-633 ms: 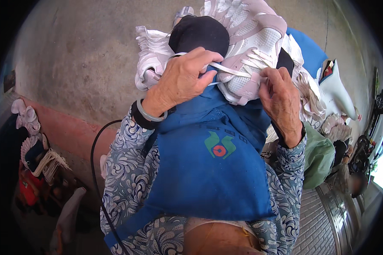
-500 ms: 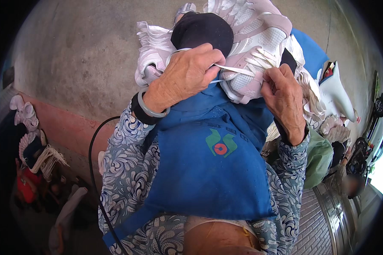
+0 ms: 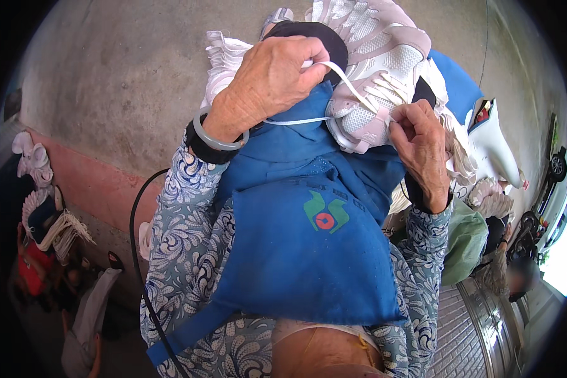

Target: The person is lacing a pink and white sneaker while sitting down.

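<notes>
A pale pink and white sneaker upper (image 3: 361, 120) lies across my lap, toe toward me. My left hand (image 3: 277, 79) is closed in a pinch on a flat white shoelace (image 3: 345, 79), held up to the left of the upper. The lace arcs from those fingers to the lowest eyelets. At the upper's right edge, beside the lace's entry, my right hand (image 3: 422, 145) pinches the sneaker; its exact fingertip contact is partly hidden. A thin white cord (image 3: 296, 121) runs from the toe to beneath my left wrist.
More pink and white uppers (image 3: 378, 31) are stacked beyond this one, with others (image 3: 223, 60) left of my dark-clad knee. A blue apron (image 3: 309, 264) covers my front. Bundled uppers and laces (image 3: 463, 151) hang at right. A black cable (image 3: 135, 252) curves down at left; people sit lower left.
My left hand has moved up and slightly left, and the lace now bows upward in a slack arc. The thin cord shows longer below it. My right hand stays almost in place.
</notes>
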`<act>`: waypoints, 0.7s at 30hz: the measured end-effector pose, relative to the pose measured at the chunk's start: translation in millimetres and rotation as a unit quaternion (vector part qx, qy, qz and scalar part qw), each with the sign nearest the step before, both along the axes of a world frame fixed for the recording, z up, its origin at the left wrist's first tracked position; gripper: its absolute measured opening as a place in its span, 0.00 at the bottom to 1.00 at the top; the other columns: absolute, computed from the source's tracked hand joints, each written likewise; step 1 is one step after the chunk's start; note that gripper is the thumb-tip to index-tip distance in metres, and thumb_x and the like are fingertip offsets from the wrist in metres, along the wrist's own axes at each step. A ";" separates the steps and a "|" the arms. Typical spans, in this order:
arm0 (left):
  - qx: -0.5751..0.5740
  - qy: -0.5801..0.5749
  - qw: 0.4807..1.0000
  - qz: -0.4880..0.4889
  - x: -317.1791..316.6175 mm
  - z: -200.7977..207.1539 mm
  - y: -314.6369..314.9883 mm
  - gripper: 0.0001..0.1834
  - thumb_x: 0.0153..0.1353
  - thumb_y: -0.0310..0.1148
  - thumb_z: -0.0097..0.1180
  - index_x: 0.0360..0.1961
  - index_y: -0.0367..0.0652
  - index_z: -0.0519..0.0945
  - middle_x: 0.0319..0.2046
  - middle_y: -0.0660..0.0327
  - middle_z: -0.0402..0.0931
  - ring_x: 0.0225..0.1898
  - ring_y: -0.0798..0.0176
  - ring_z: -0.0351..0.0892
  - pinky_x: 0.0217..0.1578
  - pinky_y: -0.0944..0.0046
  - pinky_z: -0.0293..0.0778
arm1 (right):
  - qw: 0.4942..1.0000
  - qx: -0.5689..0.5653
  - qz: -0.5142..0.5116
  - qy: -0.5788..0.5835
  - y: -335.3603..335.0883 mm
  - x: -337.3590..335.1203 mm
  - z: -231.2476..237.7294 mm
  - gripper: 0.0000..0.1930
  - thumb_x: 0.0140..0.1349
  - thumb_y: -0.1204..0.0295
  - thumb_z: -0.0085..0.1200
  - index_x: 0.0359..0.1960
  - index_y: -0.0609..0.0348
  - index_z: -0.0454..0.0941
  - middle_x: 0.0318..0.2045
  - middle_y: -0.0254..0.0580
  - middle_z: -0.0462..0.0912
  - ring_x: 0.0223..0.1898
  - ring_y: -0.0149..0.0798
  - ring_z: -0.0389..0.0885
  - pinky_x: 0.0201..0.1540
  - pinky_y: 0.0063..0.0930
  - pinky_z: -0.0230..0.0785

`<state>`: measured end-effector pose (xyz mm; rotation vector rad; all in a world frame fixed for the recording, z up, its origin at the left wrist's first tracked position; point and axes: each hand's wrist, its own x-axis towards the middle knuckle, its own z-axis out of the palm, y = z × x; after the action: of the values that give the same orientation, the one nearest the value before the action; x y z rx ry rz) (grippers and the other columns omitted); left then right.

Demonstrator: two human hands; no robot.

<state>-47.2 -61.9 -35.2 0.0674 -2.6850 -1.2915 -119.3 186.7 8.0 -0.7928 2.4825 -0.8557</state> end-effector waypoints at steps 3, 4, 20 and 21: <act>-0.031 -0.055 0.998 -0.014 6.7 -0.5 -4.5 0.07 0.58 0.32 0.58 0.32 0.39 0.81 0.23 0.58 0.77 0.25 0.63 0.77 0.28 0.64 0.72 | 1.000 -0.008 -0.002 0.013 2.6 2.4 0.1 0.04 0.53 0.81 0.55 0.32 0.63 0.76 0.27 0.41 0.72 0.25 0.36 0.72 0.29 0.28 0.66; -0.042 -0.044 0.998 -0.005 8.0 -0.8 -7.5 0.08 0.59 0.33 0.59 0.30 0.38 0.80 0.22 0.58 0.76 0.24 0.63 0.75 0.27 0.64 0.71 | 0.999 -0.013 -0.002 0.033 3.8 3.7 0.3 0.05 0.53 0.81 0.56 0.32 0.63 0.76 0.28 0.41 0.72 0.25 0.35 0.72 0.29 0.27 0.67; 0.148 -0.138 0.978 0.051 8.5 13.4 -11.2 0.12 0.61 0.31 0.60 0.44 0.37 0.81 0.32 0.66 0.76 0.33 0.75 0.73 0.35 0.75 0.69 | 0.998 0.034 -0.025 -0.055 46.2 14.4 -12.4 0.10 0.55 0.77 0.59 0.38 0.64 0.75 0.25 0.50 0.78 0.26 0.48 0.78 0.31 0.34 0.69; 0.147 -0.146 0.975 0.082 9.3 16.2 -9.8 0.12 0.61 0.28 0.60 0.45 0.37 0.81 0.35 0.64 0.78 0.37 0.74 0.75 0.38 0.76 0.71 | 0.999 0.002 -0.025 -0.034 49.8 11.0 -10.3 0.10 0.55 0.77 0.59 0.38 0.64 0.75 0.25 0.50 0.78 0.26 0.48 0.78 0.31 0.34 0.69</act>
<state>-37.9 -71.6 -19.0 0.5413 -2.6169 -1.7284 -108.3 236.5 -2.3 -0.6912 2.4520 -0.8791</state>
